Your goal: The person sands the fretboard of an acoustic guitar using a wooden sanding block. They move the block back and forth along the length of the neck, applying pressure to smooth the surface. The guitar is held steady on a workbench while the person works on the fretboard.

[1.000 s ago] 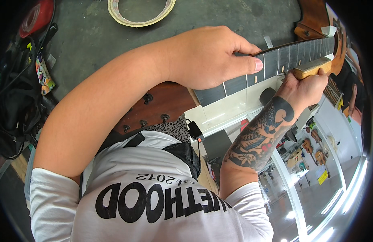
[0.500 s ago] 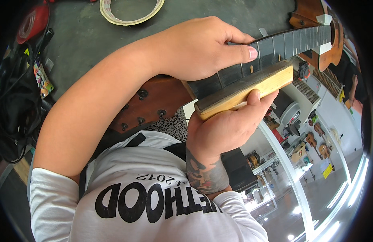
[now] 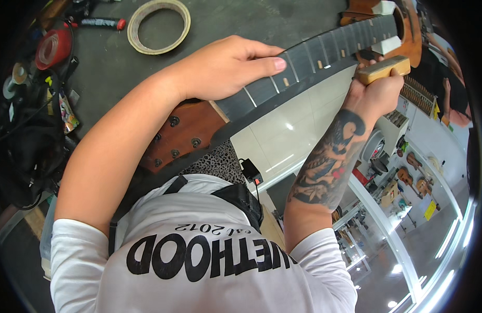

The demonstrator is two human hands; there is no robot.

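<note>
Since half a second ago the right hand (image 3: 374, 96) has carried the wooden block (image 3: 383, 70) from mid-neck up toward the guitar body, at two o'clock. Farther left, a tape roll (image 3: 158, 26) lies on the grey bench (image 3: 241, 21) at eleven o'clock. The left hand (image 3: 228, 68) is wrapped around the guitar neck (image 3: 309, 60) near the headstock (image 3: 186, 133), thumb on the dark fretboard. The right hand's fingers are clamped on the block, touching the neck's edge.
</note>
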